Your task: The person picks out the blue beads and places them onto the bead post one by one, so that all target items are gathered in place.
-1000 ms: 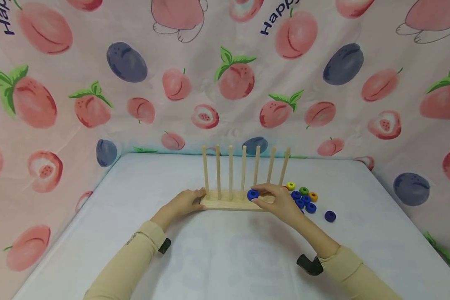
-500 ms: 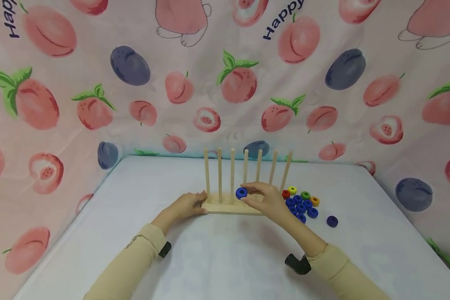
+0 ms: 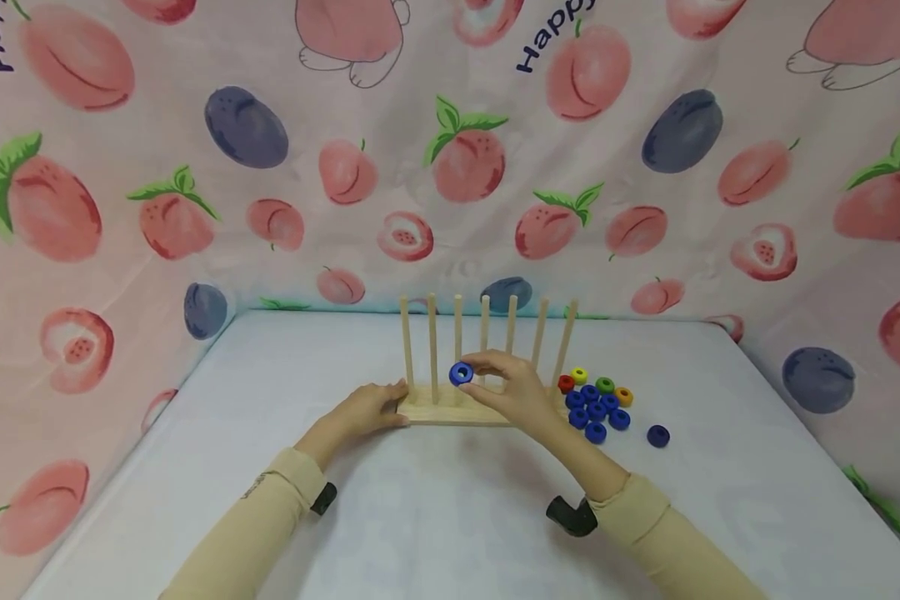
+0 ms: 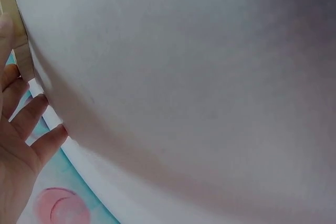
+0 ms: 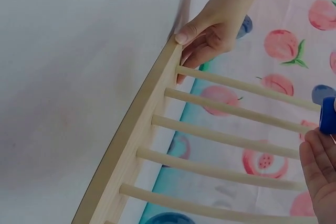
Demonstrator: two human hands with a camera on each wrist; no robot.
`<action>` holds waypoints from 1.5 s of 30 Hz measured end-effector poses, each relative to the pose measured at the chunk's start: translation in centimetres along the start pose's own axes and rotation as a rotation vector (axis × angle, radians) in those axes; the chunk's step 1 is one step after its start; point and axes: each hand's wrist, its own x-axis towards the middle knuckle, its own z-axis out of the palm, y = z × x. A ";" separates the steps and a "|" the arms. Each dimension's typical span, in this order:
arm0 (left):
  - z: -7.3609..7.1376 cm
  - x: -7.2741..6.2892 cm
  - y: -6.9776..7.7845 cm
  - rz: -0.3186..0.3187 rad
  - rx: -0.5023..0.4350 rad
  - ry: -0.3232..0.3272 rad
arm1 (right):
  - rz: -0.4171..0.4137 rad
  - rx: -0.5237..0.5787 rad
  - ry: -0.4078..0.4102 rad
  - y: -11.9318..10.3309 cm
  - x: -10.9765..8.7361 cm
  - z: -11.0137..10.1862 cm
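Observation:
My right hand [image 3: 516, 392] pinches a blue ring-shaped bead [image 3: 461, 373] by its edge, its hole facing the head camera. The bead is held in front of a wooden peg stand [image 3: 450, 413], near the third peg from the left. Several upright pegs rise from the stand, and no bead shows on them. At the stand's left end my left hand [image 3: 356, 414] grips the base, thumb at the front. In the right wrist view, the left hand's fingers [image 5: 202, 53] bend behind that end. The left wrist view shows only a corner of the base [image 4: 16, 22].
Right of the stand lies a cluster of blue beads [image 3: 595, 411], with a red bead [image 3: 566, 383], yellow bead [image 3: 579, 375], green bead [image 3: 605, 385] and orange bead [image 3: 624, 397] behind. One dark blue bead [image 3: 657, 436] lies apart. A fruit-print cloth [image 3: 465, 225] hangs behind the table.
My right hand has carried the blue bead leftward along the pegs and slightly up, uncovering more of the bead cluster. The left hand stays at the stand's end.

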 end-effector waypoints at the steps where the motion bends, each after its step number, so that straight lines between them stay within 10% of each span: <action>1: 0.0 0.0 0.0 0.006 0.006 0.001 | -0.008 0.002 0.006 0.0 0.1 0.1; 45: 0.1 0.2 -0.4 -0.006 -0.022 0.007 | -0.270 -0.106 0.209 -2.0 5.2 1.1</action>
